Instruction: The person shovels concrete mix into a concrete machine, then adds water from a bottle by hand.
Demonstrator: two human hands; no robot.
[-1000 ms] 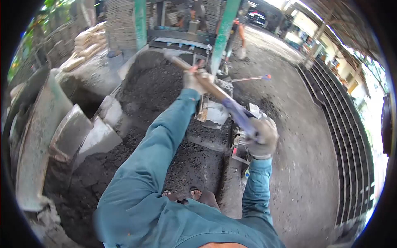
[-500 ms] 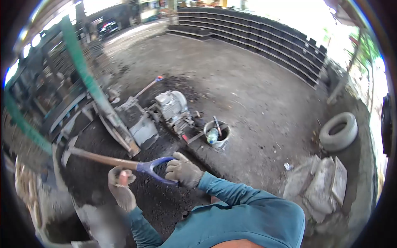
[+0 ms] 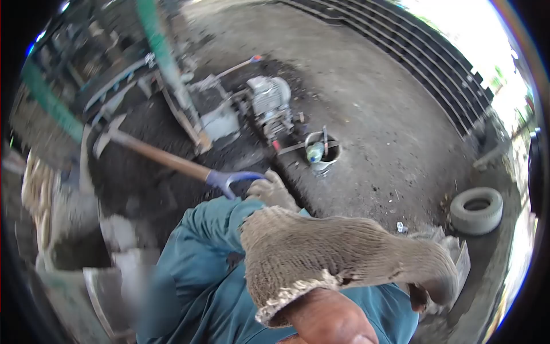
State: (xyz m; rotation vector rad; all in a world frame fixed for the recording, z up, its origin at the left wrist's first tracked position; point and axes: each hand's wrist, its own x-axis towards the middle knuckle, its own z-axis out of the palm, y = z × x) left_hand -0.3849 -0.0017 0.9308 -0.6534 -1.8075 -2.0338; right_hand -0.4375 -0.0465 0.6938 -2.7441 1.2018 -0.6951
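Observation:
My right hand [image 3: 276,194], in a knitted work glove, is closed on the blue D-shaped grip of a shovel [image 3: 166,159]. The shovel's wooden shaft slants to the left, and its metal head [image 3: 109,135] is at the edge of the dark, loose material [image 3: 137,183]. Close to the camera, my left hand [image 3: 349,252] is raised across my body, its gloved fingers stretched to the right and bent at the tips. The bare thumb comes out through a frayed hole in the glove. Nothing shows in this hand. Part of my right arm is hidden behind it.
Beyond the shovel stand a grey motor [image 3: 269,97] and a bucket [image 3: 329,152] with a bottle in it. A green post [image 3: 157,43] rises at the left. A tyre [image 3: 476,211] lies at the right, and dark stacked rows [image 3: 424,51] line the back.
My left hand has left its place beside the shovel shaft and come up close to the camera, across to the right. My right hand stays on the grip. The view has shifted.

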